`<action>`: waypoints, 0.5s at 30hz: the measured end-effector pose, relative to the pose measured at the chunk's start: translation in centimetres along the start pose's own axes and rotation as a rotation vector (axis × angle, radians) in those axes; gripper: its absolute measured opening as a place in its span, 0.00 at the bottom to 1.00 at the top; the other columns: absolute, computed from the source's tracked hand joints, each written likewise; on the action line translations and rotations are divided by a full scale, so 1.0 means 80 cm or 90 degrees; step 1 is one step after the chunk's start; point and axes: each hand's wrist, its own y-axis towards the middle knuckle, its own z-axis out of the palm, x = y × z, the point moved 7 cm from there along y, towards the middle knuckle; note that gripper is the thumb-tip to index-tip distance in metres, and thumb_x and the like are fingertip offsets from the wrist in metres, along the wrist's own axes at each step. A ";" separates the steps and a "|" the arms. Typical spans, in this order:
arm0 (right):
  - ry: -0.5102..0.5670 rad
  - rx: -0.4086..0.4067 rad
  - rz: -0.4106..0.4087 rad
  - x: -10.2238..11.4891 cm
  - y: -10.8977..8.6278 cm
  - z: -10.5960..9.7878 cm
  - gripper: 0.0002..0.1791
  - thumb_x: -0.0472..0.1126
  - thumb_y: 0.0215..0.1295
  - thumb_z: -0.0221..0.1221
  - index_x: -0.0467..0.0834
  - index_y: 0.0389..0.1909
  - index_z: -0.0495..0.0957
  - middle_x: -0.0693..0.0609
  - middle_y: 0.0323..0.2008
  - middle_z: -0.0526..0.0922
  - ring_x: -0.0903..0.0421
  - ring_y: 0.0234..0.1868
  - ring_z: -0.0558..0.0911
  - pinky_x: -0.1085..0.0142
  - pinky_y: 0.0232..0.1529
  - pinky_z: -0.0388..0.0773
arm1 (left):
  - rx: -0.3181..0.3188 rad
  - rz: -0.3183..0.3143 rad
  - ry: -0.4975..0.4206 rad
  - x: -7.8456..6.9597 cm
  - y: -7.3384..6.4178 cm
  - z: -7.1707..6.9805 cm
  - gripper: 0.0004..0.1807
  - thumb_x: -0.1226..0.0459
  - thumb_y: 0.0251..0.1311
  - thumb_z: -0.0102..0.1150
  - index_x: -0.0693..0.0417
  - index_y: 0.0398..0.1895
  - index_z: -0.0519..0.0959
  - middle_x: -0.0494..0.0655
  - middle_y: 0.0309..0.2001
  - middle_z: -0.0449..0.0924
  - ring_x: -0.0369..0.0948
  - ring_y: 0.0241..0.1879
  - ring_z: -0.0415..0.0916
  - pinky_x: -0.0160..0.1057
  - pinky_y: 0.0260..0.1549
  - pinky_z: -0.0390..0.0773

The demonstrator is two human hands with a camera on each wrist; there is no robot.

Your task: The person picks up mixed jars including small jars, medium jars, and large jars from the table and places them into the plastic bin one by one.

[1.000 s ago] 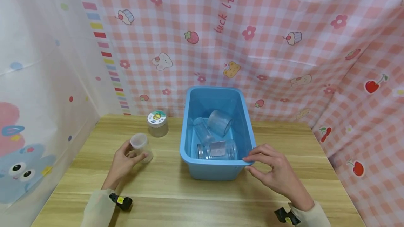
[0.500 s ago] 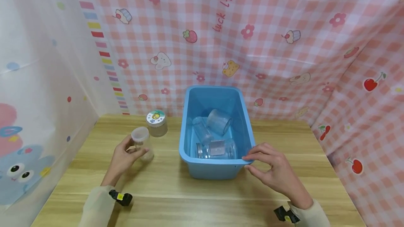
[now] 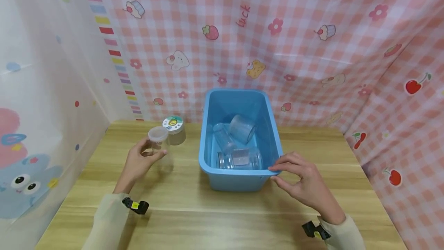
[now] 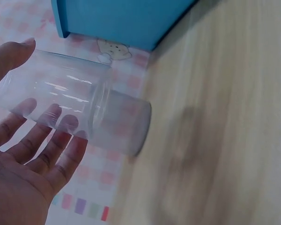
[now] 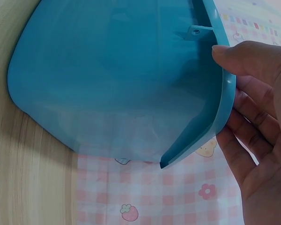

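Note:
My left hand (image 3: 137, 163) grips a clear plastic jar (image 3: 158, 134) with a whitish top, thumb on one side and fingers on the other. The left wrist view shows this see-through jar (image 4: 61, 89) above the wooden tabletop. Right of it stands a blue plastic bin (image 3: 239, 172), its front right corner rim pinched between the thumb and fingers of my right hand (image 3: 305, 182). Inside the bin lie three clear containers: a wide jar (image 3: 243, 129), a slim one (image 3: 223, 139) and a labelled jar (image 3: 240, 158) on its side.
Just behind the held jar, a short clear jar (image 3: 175, 132) with a printed lid stands on the wooden table (image 3: 208, 223). A pink checked cloth (image 3: 295, 57) hangs behind the table, and a white printed cloth (image 3: 45, 88) hangs at the left.
The left hand has raised the jar off the table and brought it slightly rightward, closer to the short lidded jar. My right hand keeps its hold on the bin's corner.

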 end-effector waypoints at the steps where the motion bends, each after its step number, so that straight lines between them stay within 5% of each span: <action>1: 0.001 -0.001 -0.001 0.000 0.001 -0.001 0.17 0.32 0.49 0.77 0.51 0.40 0.90 0.59 0.41 0.86 0.61 0.47 0.81 0.82 0.51 0.77 | 0.000 0.003 0.000 -0.004 0.002 0.000 0.31 0.51 0.61 0.72 0.52 0.64 0.74 0.56 0.51 0.80 0.36 0.49 0.77 0.21 0.46 0.82; 15: -0.001 -0.003 0.001 0.000 -0.001 0.000 0.18 0.32 0.48 0.78 0.52 0.40 0.90 0.61 0.41 0.86 0.62 0.48 0.80 0.82 0.51 0.77 | 0.022 0.032 0.021 -0.052 0.017 0.001 0.31 0.49 0.60 0.72 0.49 0.63 0.75 0.52 0.52 0.79 0.41 0.50 0.76 0.24 0.44 0.82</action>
